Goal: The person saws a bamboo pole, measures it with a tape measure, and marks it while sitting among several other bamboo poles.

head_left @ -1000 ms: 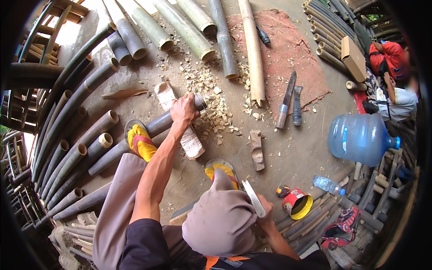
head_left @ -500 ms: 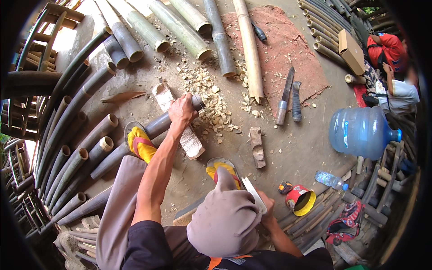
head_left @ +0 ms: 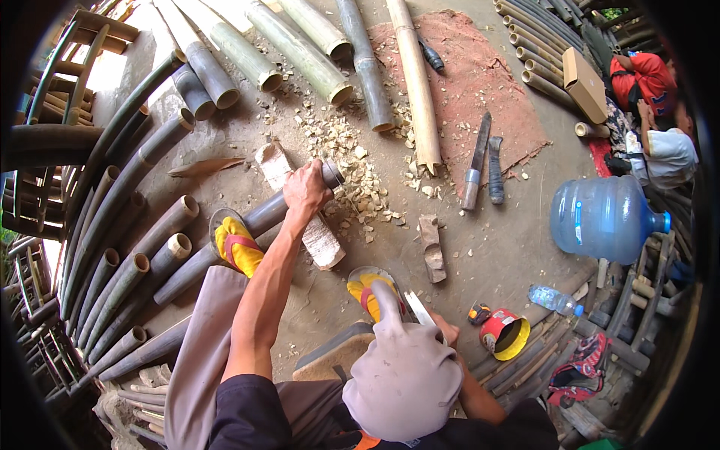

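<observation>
My left hand [head_left: 306,187] is wrapped around a dark bamboo pole [head_left: 268,214], close to its cut end. That pole lies across a pale, hacked wooden block [head_left: 322,246] on the ground, and my sandalled left foot [head_left: 241,246] in a yellow sock rests against it. Low on the right, my right hand [head_left: 448,330] is closed around a knife whose pale blade [head_left: 420,309] points up and left. My grey-trousered right knee [head_left: 405,375] hides the knife's handle and part of that hand.
Wood chips [head_left: 360,187] litter the ground beyond the block. A machete [head_left: 476,161] lies beside a dark sheath [head_left: 496,171]. Bamboo poles [head_left: 319,71] lie at the back and left. A water jug [head_left: 600,217], a red-yellow container [head_left: 504,334] and two people [head_left: 645,90] are on the right.
My right knee has shifted right and down in view, uncovering a brown board beside it. My right hand and the knife have moved slightly. The left hand keeps its grip on the pole.
</observation>
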The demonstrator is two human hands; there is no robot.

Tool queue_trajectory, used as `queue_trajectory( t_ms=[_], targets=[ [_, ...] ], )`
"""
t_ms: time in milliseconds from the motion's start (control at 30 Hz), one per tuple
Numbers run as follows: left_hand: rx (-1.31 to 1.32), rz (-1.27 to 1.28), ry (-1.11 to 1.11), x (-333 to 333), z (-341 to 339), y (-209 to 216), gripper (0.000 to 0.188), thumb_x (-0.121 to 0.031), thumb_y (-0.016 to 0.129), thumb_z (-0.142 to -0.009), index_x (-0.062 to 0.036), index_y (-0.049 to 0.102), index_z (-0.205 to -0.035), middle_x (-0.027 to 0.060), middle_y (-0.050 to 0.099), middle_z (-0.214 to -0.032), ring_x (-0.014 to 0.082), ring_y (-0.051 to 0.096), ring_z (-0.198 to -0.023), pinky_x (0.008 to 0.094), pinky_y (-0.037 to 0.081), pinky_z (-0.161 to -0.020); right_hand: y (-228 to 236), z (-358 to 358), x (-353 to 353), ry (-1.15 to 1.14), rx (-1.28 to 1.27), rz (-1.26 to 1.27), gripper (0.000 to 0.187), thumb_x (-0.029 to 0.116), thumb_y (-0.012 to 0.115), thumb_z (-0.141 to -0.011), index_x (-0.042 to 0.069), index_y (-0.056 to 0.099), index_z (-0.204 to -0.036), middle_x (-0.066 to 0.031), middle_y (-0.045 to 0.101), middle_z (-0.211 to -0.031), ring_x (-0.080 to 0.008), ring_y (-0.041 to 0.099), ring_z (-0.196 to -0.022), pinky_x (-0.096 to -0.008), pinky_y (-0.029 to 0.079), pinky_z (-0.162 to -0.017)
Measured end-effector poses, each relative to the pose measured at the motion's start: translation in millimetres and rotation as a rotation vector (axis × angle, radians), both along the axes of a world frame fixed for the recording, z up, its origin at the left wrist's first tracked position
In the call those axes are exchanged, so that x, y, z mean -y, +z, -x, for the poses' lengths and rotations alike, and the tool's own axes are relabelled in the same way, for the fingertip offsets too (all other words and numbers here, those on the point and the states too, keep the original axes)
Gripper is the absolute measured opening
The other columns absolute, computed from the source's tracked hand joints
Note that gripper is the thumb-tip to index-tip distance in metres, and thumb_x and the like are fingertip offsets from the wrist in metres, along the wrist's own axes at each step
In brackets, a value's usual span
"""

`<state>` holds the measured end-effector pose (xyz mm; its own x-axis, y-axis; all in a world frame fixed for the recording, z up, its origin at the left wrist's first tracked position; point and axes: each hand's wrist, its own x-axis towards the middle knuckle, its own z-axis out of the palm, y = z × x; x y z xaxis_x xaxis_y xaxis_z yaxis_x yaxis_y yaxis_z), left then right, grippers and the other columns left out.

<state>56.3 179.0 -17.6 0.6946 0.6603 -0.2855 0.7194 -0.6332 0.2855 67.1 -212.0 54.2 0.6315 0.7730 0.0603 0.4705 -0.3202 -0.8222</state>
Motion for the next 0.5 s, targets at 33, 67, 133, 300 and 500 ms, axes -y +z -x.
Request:
queue_trajectory(
  t_ms=[33,67,133,300,500],
  targets=[
    [-0.001,-0.006,0.004,-2,4,-1,0.041,-0.021,0.077,-0.064,-0.007,0.056,-0.097,0.0127,0.067,-0.094,0.0308,0.065,-0.092,0.0427,0.047,-0.083,-2,-1,-5,0.007,-0.007,-0.005,0.043,0.011,0.073,-0.079,-0.009,0.061,-0.114,-0.018,0.07,-0.093,-0.021,0.071,-0.073,-0.0307,0.056,-0.06],
    [-0.022,0.032,0.014,1,-2,5,0.041,-0.021,0.076,-0.063,-0.0072,0.056,-0.096,0.0126,0.067,-0.095,0.031,0.065,-0.092,0.0427,0.047,-0.084,-15,-8,-26,-0.011,0.005,-0.025,0.043,0.006,0.072,-0.077,-0.009,0.06,-0.116,-0.0182,0.07,-0.094,-0.0221,0.071,-0.074,-0.0307,0.056,-0.06],
    [-0.009,0.018,0.0,-1,-4,8,0.04,-0.02,0.075,-0.063,-0.0071,0.056,-0.096,0.0128,0.067,-0.094,0.0314,0.065,-0.092,0.0426,0.047,-0.084,-46,-17,-71,-0.01,-0.031,-0.084,0.043,0.003,0.068,-0.075,-0.005,0.06,-0.116,-0.019,0.068,-0.089,-0.0267,0.07,-0.07,-0.0321,0.055,-0.061],
    [0.007,0.03,-0.007,0,-3,1,0.038,-0.018,0.072,-0.063,-0.006,0.057,-0.096,0.0134,0.066,-0.095,0.0314,0.066,-0.092,0.0429,0.047,-0.085,-41,-29,-135,-0.121,-0.14,-0.175,0.012,0.005,0.064,-0.08,-0.002,0.063,-0.09,-0.0116,0.061,-0.066,-0.0196,0.062,-0.054,-0.0308,0.047,-0.051],
    [0.108,0.048,-0.054,-2,7,3,0.05,-0.026,0.072,-0.062,-0.0039,0.055,-0.103,0.0172,0.063,-0.1,0.0336,0.061,-0.097,0.0432,0.046,-0.088,16,-36,-32,-0.402,0.055,-0.144,0.011,0.002,0.066,-0.077,0.001,0.056,-0.073,-0.0095,0.053,-0.058,-0.0216,0.054,-0.048,-0.0344,0.043,-0.048]
  ],
)
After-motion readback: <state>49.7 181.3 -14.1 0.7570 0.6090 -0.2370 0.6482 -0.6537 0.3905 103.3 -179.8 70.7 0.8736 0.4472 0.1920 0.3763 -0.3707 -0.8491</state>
